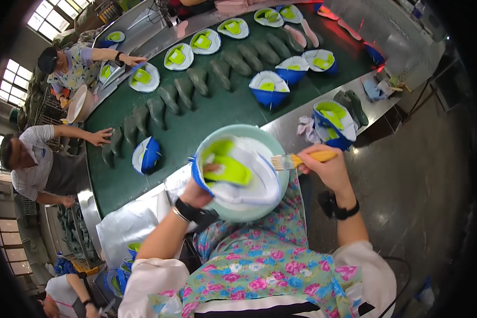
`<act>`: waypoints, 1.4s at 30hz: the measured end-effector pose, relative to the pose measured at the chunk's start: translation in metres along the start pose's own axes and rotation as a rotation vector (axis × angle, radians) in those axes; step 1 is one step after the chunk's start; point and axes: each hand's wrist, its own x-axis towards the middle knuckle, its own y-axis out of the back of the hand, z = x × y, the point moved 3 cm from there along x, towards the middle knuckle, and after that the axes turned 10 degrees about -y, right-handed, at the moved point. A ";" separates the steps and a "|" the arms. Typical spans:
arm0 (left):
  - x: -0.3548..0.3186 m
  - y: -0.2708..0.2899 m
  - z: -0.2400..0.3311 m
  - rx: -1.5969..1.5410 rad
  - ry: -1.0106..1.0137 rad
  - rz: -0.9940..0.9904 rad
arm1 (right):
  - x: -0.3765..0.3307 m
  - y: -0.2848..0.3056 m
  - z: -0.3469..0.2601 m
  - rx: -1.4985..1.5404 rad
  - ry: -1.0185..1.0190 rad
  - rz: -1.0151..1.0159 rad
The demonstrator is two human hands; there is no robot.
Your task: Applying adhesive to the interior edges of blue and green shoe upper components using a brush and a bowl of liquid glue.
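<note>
The counter (188,132), topped in green, extends beyond both hands and off to their left. Two co-workers stand at its far left: one person's hand (99,138) is at the near end of a row of dark green lasts (183,93); the other person's hand (133,60) reaches to a white-rimmed upper (144,78). The row runs across the counter, beyond the left hand. A pale green basin (242,129) sits between the hands, whitish inside.

The left hand (197,193) grips one end of a blue, white and lime shoe upper (242,174) and holds it over the basin, opening up; the image of it is blurred and some fingers are hidden. Another blue upper (151,153) lies on the counter, left of and beyond that hand. The right hand (323,168) pinches the yellow handle of a brush (288,162), bristles pointing left, just beside the upper's edge; contact cannot be determined. A pale cloth (307,129) lies just beyond the right hand.
</note>
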 end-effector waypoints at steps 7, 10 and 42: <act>0.199 0.062 0.102 0.562 -0.283 -0.187 | 0.003 0.022 0.017 0.183 -0.058 0.270; 0.266 0.086 0.083 0.596 -0.156 -0.135 | 0.011 0.018 0.025 0.197 -0.124 0.297; -0.128 0.012 0.179 1.741 -1.513 -0.059 | 0.008 -0.176 -0.107 -0.425 0.554 -0.212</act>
